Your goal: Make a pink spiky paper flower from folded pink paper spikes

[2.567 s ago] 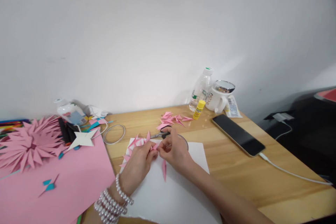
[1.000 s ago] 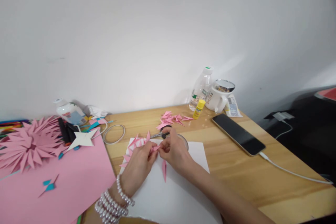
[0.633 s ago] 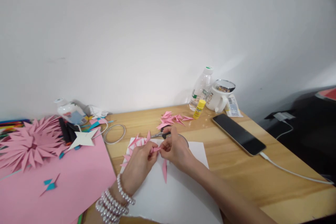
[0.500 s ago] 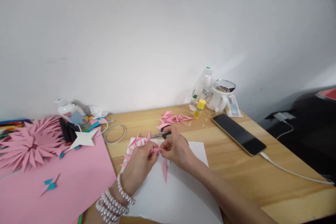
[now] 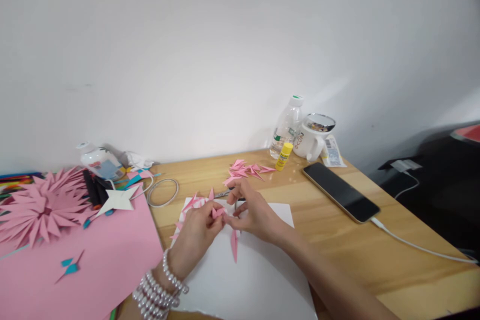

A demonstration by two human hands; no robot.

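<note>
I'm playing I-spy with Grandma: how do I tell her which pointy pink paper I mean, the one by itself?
On the wooden table, find the white sheet. Just below the right hand in the picture is a slim pink spike. It lies alone, unlike the pink cluster beside the left hand.

A wooden table (image 5: 360, 255) with a pale, banded grain meets the wall along its far edge. At near left it carries a large pink sheet (image 5: 120, 255), with a white sheet (image 5: 258, 275) at near middle. Beyond these lie a thin ring (image 5: 165, 205), partly hidden scissors (image 5: 224, 193) and loose folded pink pieces (image 5: 247, 170). At far right stand a yellow glue stick (image 5: 284, 156), a clear bottle (image 5: 288, 125) and a white mug (image 5: 308, 141); nearer lies a dark-screened phone (image 5: 341, 192) with its white cable (image 5: 416, 248).
</note>
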